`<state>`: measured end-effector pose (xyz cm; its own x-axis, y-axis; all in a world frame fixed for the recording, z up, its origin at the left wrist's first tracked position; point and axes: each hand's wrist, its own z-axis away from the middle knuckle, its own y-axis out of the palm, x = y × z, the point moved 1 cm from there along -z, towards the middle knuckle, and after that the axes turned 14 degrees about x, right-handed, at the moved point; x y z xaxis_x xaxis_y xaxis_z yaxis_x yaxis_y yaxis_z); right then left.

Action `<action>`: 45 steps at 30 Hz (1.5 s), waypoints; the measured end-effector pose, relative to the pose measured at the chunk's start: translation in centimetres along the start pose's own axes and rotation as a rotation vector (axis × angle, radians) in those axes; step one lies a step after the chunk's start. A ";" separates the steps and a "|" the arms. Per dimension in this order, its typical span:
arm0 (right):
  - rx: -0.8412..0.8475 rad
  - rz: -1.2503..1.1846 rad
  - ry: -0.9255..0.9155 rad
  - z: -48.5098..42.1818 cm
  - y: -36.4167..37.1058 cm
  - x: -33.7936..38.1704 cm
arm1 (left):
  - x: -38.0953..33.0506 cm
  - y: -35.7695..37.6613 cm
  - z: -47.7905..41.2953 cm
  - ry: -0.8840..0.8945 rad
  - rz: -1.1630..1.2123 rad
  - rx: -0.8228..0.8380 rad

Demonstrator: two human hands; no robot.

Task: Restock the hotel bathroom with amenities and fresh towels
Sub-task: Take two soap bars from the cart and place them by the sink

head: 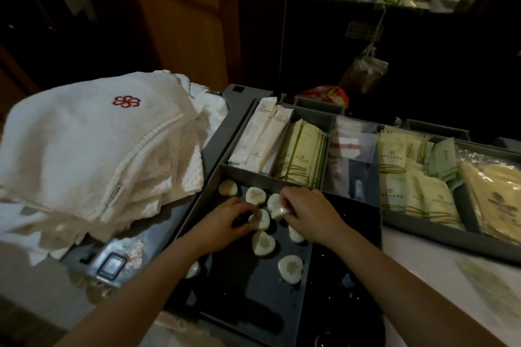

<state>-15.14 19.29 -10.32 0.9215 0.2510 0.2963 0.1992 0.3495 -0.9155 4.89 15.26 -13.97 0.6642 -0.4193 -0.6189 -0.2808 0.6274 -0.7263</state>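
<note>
The step in hand was gathering amenities: both hands were down in the near compartment [248,304] of a grey divided tray, where small wrapped soaps [290,267] lay scattered loose on the dark floor. The right hand [311,214] pinched one soap [279,213] between thumb and curled fingers, lifted slightly off the others. The left hand [225,220] reached in beside it with its fingers curled over another soap [262,220]. That spot was blurred, so I could not tell whether it gripped the soap or only touched it.

The fresh towels [93,144], white with a red flower mark, sat in a folded heap to the left, just beside the tray and untouched by either hand. Behind the soaps, long white packets [262,132] and yellow-green sachets [303,152] stood in their own compartments. More sachets filled the trays further right.

As I judged it, the task was at an early stage: supplies were being picked and nothing had yet gone to the bathroom. The next move likely called for getting a firm grip on each soap, since the smooth wrappers would slip easily, and lifting clear of the tray wall. The other amenities and the towels would probably come after that.
</note>
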 end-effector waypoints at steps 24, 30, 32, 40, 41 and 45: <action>0.098 0.109 0.040 -0.2 0.1 -0.1 | -3.3 -0.7 -1.0 -0.227 -0.295 0.033; 0.183 0.230 0.156 -1.0 0.0 1.4 | -2.1 -1.7 0.2 -0.217 -0.351 0.062; 0.177 0.232 0.179 -1.0 0.2 1.8 | -1.5 -1.9 0.7 -0.209 -0.331 0.071; 0.124 0.200 0.242 -1.7 0.9 3.1 | -0.6 -1.6 1.1 -0.144 -0.375 0.077; 0.122 0.191 0.244 -1.8 1.0 3.2 | -0.6 -1.6 1.1 -0.138 -0.374 0.082; 0.148 0.066 0.227 -1.8 1.4 3.6 | -0.5 -1.6 1.0 -0.125 -0.390 0.125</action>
<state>-10.97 19.07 -11.00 0.9852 0.0750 0.1540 0.1010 0.4715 -0.8761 5.70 15.16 -12.16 0.7852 -0.5626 -0.2588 0.0888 0.5158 -0.8521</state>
